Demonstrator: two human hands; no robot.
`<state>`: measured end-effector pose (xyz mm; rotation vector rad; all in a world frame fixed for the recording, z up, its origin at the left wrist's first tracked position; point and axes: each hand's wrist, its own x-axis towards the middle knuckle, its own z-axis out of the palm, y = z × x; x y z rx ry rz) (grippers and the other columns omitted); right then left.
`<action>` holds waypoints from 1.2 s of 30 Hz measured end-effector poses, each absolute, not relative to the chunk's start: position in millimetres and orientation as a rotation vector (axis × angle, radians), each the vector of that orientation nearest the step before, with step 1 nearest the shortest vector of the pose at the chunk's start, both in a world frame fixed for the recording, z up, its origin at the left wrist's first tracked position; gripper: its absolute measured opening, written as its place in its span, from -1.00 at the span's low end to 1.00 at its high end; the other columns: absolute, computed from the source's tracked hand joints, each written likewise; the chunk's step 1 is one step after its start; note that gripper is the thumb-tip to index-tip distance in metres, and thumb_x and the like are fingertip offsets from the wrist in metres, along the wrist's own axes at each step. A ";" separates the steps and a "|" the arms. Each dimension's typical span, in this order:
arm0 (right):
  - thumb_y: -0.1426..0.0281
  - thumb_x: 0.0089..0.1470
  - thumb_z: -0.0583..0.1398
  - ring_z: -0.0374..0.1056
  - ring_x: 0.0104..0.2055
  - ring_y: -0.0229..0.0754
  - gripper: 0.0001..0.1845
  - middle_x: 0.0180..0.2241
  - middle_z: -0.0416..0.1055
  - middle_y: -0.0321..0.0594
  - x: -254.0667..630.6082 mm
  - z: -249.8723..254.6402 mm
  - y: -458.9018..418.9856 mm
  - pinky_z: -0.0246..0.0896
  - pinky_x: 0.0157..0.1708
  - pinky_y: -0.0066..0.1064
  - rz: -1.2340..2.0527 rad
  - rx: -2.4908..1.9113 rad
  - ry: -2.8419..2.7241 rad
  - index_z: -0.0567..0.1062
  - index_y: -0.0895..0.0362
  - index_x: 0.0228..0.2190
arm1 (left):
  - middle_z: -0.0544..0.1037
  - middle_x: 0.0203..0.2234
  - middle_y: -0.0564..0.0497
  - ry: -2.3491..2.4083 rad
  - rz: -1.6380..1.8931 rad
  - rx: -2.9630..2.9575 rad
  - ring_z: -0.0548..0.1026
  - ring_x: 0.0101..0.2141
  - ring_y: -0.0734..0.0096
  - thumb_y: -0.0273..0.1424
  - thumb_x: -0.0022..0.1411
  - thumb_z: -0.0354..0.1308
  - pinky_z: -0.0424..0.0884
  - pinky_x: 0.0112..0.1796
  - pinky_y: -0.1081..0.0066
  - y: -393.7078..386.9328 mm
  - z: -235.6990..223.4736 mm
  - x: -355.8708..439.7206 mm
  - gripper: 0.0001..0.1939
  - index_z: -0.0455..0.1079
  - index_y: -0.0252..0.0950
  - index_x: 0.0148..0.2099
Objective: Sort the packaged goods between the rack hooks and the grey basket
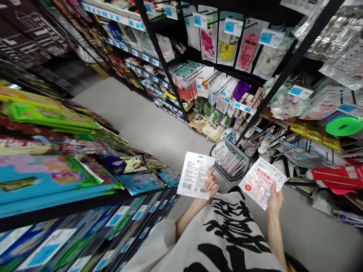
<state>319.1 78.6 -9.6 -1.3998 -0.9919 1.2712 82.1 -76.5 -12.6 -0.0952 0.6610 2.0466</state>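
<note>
My left hand [212,184] is closed on a white packet [195,174] turned back-side up, with printed text, a QR code and a barcode. My right hand [275,199] pinches the lower corner of a clear packet [262,182] with a red-and-white label, held face up. Both packets are raised in front of me, a short gap apart, above the aisle floor. Behind and between them a black shopping basket [230,158] sits on the floor with several similar packets inside.
I stand in a narrow store aisle with a grey floor [147,121]. Black shelving [159,49] on the right carries hanging gloves, cloths and kitchen goods. Tilted shelves [56,166] on the left hold colourful flat packages. A black-and-white printed garment [227,234] covers my front.
</note>
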 end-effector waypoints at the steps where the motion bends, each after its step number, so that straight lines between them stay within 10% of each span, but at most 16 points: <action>1: -0.03 0.00 0.40 0.47 0.11 0.10 -0.26 0.07 0.54 -0.03 318.5 -10.0 78.6 0.28 0.24 0.03 1.275 -1.398 -0.992 0.54 0.15 0.10 | -0.23 -0.86 0.37 0.649 2.042 -0.095 -0.50 -0.82 0.64 -0.30 0.56 -0.14 -0.35 -0.67 0.35 -75.5 -13.9 82.6 -0.64 -0.07 -0.13 -0.37; 36: -0.07 -0.16 0.46 0.43 0.14 0.26 -0.14 0.08 0.52 0.10 312.0 -5.3 78.8 0.19 0.27 0.11 1.213 -1.424 -0.976 0.57 0.17 0.08 | -0.23 -0.87 0.32 0.918 1.838 -0.007 -0.36 -0.83 0.55 -0.26 0.57 -0.56 -0.25 -0.60 0.33 -79.6 -4.6 75.6 -0.57 -0.11 -0.11 -0.38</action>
